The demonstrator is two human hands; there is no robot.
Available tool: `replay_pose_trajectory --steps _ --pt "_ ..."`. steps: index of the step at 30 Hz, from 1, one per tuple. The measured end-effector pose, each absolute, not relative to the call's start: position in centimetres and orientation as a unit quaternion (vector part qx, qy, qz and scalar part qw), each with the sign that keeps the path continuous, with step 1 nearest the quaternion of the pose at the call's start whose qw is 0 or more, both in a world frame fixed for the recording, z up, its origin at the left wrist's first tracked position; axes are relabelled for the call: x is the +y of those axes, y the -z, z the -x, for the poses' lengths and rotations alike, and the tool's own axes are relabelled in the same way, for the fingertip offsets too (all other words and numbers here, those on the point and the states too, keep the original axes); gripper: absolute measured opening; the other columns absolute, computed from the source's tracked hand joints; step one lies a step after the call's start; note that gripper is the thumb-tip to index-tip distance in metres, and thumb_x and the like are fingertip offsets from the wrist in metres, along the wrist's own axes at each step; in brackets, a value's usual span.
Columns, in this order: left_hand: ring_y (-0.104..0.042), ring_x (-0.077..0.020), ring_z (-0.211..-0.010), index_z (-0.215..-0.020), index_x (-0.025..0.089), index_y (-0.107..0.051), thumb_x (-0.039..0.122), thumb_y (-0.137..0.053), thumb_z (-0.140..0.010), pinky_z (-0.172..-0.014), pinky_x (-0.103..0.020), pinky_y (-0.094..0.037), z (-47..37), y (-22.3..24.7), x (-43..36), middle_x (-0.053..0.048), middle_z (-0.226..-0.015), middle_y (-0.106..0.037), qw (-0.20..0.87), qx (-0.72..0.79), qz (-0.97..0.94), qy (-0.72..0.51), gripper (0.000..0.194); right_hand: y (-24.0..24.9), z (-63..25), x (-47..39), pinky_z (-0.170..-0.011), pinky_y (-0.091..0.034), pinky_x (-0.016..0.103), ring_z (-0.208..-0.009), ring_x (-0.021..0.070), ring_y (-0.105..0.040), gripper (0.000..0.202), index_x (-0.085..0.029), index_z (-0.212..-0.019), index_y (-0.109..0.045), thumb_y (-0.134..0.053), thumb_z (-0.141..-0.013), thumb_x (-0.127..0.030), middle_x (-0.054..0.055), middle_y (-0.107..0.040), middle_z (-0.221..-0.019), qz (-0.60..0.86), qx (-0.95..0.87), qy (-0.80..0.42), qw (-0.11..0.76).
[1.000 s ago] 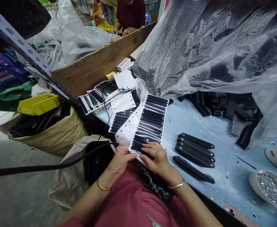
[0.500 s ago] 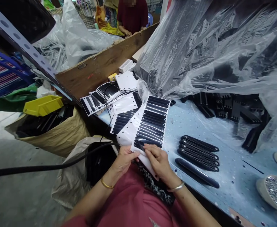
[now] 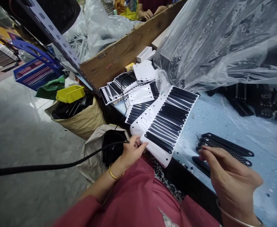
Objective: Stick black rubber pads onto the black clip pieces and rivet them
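Note:
My left hand [image 3: 131, 153] is at the lower left edge of a white sheet of black strip stickers [image 3: 169, 116], its thumb and fingers closed on the edge. The sheet's near end is bare white backing. Out to the right, my right hand [image 3: 231, 181] is pinched closed over the table; whatever is between its fingertips is too small and dark to make out. Below and behind it lie several black patterned bars [image 3: 228, 145], partly hidden by the hand. A smooth dark bar [image 3: 201, 165] sits nearest the table edge, also partly covered.
More sticker sheets [image 3: 140, 94] are heaped against a wooden board [image 3: 129, 44]. Clear plastic sheeting [image 3: 199, 47] covers dark parts at the right. A black cable [image 3: 58, 165] crosses from the left. Sacks [image 3: 81, 121] and a yellow bin [image 3: 70, 94] stand left. Another person's hands [image 3: 152, 13] show beyond.
My right hand has left the near end of the sticker sheet and moved right, over the black bars. My left hand stays at the sheet's edge. The view has shifted.

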State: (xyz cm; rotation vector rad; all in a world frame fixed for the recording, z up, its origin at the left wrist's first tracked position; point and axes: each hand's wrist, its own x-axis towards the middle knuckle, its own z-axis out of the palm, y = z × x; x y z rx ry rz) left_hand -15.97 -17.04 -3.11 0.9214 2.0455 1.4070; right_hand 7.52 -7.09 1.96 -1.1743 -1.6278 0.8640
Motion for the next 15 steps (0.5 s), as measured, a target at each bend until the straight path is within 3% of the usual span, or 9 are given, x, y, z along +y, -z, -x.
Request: replay_pose_trajectory --steps 2,6,8,15 --pt "-0.047 -0.0073 -0.049 -0.076 0.016 -0.066 0.031 -0.075 -0.070 -0.049 -0.019 -0.039 14.6 0.8 -17.1 0.003 -0.056 -0.055 0.282 0.718 -0.386 -0.507 0.019 -2.5 -8.9 -8.1 -0.063 -0.052 0.029 -0.070 0.0182 -0.065 0.012 -0.024 -0.088 -0.073 -0.072 -0.080 -0.033 0.004 -0.069 -0.081 0.451 -0.732 -0.303 0.411" --pt "-0.054 -0.0095 -0.045 -0.079 0.014 -0.063 0.038 -0.068 -0.077 -0.044 -0.020 -0.040 10.5 -2.7 -15.3 -0.001 -0.057 -0.062 0.573 0.566 -0.373 -0.460 0.025 -3.0 -10.1 -10.1 -0.054 -0.052 0.027 -0.062 0.0160 -0.063 0.011 -0.022 -0.094 -0.072 -0.063 -0.086 -0.023 0.004 -0.068 -0.073 0.348 -0.805 -0.306 0.371" --pt "-0.054 -0.0093 -0.041 -0.074 0.014 -0.060 0.040 -0.068 -0.076 -0.039 -0.018 -0.036 8.7 -3.1 -13.9 -0.002 -0.055 -0.063 0.670 0.512 -0.340 -0.415 0.028 -2.9 -10.8 -10.7 -0.051 -0.051 0.027 -0.059 0.0151 -0.061 0.013 -0.021 -0.097 -0.070 -0.060 -0.089 -0.021 0.003 -0.065 -0.068 0.343 -0.809 -0.304 0.368" --pt "-0.053 -0.0086 -0.037 -0.065 0.012 -0.058 0.039 -0.072 -0.072 -0.036 -0.016 -0.033 5.3 -2.2 -10.6 -0.003 -0.052 -0.064 0.730 0.466 -0.324 -0.380 0.031 -1.6 -16.0 -12.7 -0.070 -0.058 0.034 -0.082 0.0203 -0.067 0.037 -0.024 -0.121 -0.060 -0.061 -0.087 -0.012 0.008 -0.070 -0.093 0.416 -0.780 -0.223 0.411"
